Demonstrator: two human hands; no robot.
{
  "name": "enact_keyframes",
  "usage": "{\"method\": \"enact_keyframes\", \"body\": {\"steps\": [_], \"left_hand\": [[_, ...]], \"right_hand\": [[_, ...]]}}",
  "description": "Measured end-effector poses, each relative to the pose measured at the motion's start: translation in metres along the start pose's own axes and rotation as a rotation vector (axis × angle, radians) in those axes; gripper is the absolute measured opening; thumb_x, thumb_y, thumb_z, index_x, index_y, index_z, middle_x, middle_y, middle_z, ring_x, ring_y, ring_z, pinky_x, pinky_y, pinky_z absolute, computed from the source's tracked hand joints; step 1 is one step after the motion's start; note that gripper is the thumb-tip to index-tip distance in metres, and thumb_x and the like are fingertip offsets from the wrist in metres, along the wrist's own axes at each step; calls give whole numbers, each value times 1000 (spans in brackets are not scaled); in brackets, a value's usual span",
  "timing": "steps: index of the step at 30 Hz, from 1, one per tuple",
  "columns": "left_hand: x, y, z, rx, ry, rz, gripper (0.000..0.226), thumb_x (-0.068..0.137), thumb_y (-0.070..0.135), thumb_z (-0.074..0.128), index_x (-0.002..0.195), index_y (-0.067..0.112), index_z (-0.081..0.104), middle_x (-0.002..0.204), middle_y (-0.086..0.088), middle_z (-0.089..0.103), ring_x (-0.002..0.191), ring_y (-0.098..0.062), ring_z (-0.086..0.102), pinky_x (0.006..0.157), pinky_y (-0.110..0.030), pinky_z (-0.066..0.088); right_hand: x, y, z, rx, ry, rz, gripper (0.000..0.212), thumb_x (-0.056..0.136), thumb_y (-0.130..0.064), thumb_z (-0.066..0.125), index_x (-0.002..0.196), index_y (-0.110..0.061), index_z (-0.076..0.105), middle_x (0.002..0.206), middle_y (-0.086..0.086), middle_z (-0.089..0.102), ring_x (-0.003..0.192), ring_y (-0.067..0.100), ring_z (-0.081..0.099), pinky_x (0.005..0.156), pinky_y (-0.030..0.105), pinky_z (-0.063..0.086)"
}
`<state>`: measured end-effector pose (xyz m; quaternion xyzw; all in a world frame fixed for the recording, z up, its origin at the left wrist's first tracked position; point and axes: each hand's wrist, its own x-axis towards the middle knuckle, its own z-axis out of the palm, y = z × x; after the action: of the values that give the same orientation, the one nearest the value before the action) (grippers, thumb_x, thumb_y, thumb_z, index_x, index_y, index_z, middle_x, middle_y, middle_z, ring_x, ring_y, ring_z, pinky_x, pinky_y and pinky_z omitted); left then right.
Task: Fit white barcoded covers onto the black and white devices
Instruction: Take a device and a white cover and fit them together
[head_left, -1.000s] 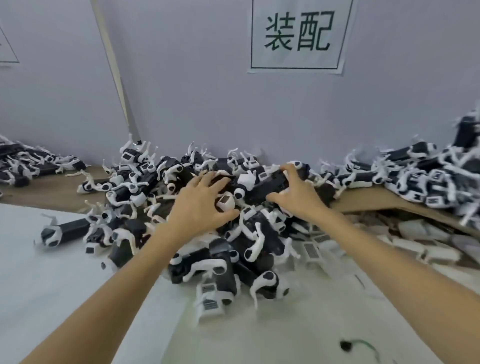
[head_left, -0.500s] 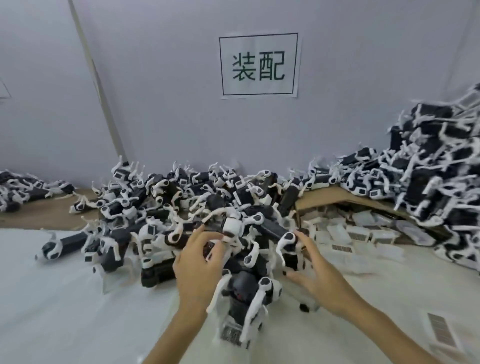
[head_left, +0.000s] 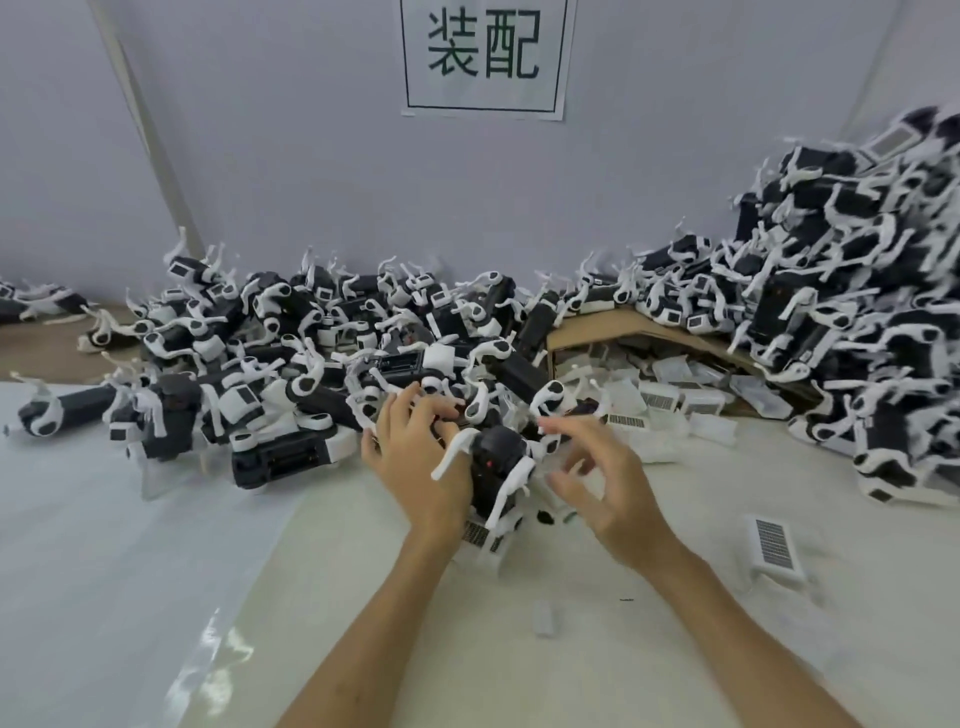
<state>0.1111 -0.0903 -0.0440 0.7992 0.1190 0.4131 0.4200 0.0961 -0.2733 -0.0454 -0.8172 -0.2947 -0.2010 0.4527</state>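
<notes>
The left hand (head_left: 415, 462) is gripping one device (head_left: 498, 457) at the near edge of the centre pile (head_left: 311, 364), with the fingers curling over its left flank. The device is lying on the counter (head_left: 597, 675) with its long axis running away from the person, its white arms splaying to both sides. A barcoded white part is showing beneath its near end; whether that part is seated cannot be told. The right hand (head_left: 597, 478) is hovering just beside the device on its right, fingers spread and loosely bent, holding nothing. A single cover (head_left: 772, 543) is lying barcode up on the counter, well to the right of both hands and nearer the right hand, its long axis also pointing away from the person. In my judgement this is the piece within easiest reach, and the right hand is the one placed to fetch it. Further covers (head_left: 660, 400) are spilling from a cardboard box (head_left: 587, 325) beyond the right hand. A taller right pile (head_left: 857, 338) is crowding that side and could slide if disturbed. Nothing is lying between the right hand and the single cover.
</notes>
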Motion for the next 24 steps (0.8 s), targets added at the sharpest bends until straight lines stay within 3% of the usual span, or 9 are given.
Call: {"method": "enact_keyframes", "body": {"steps": [3,5,8,11,14,17,19,22,24], "left_hand": [[-4,4,-2,-51,71,55,24,79,-4,55,86,12,71,122,-5,67,124,-29,54,107,-46,28],[-7,5,-2,-80,127,108,27,75,-1,50,87,12,71,112,-4,68,111,-27,56,99,-41,31],[-12,4,0,-80,118,215,30,71,1,51,92,12,68,105,-1,63,101,-20,50,89,-32,29],[-12,3,5,10,-4,341,30,75,-4,59,101,10,65,111,-5,61,102,-24,51,85,-36,34],[-12,3,8,76,-47,440,22,83,-2,65,101,10,64,110,-6,61,98,-26,53,82,-35,34],[-11,1,7,-17,-27,406,9,92,8,55,97,13,62,102,0,60,93,-21,52,81,-31,35],[-9,1,5,-133,-64,307,13,93,12,48,96,13,61,94,4,59,88,-19,52,81,-37,42],[-10,3,2,-281,-87,258,17,94,14,44,93,13,60,86,5,59,81,-18,54,75,-41,46],[-12,6,0,-379,-83,254,17,96,15,43,91,16,59,81,9,57,76,-15,53,69,-36,45]], "right_hand": [[-4,-11,24,-2,-159,-3,46,81,-38,72,122,-24,58,101,-12,61,88,14,60,74,21,49],[-4,-13,35,-47,-74,-14,36,80,-29,77,111,-19,59,85,-8,61,77,15,58,67,36,52],[-5,-11,33,-102,100,-43,36,79,-22,82,109,-24,61,72,-11,61,64,9,57,56,26,47],[-6,-8,25,-162,246,-38,32,77,-27,82,103,-23,63,70,-17,57,63,3,55,57,18,43],[-6,-13,26,-171,335,-7,26,75,-32,79,94,-20,66,73,-11,62,68,9,58,63,31,50],[-2,-20,22,-24,419,53,20,73,-32,79,86,-40,65,76,-13,64,76,6,59,67,22,48],[3,-21,15,193,400,134,23,75,-25,80,73,-43,66,68,-17,63,66,2,57,62,12,43],[8,-15,4,572,327,346,26,80,-3,77,68,-24,69,61,-7,62,56,7,55,56,20,44],[9,-12,-1,741,366,480,10,76,-5,76,77,-9,66,63,2,60,55,14,51,56,27,42]]}}
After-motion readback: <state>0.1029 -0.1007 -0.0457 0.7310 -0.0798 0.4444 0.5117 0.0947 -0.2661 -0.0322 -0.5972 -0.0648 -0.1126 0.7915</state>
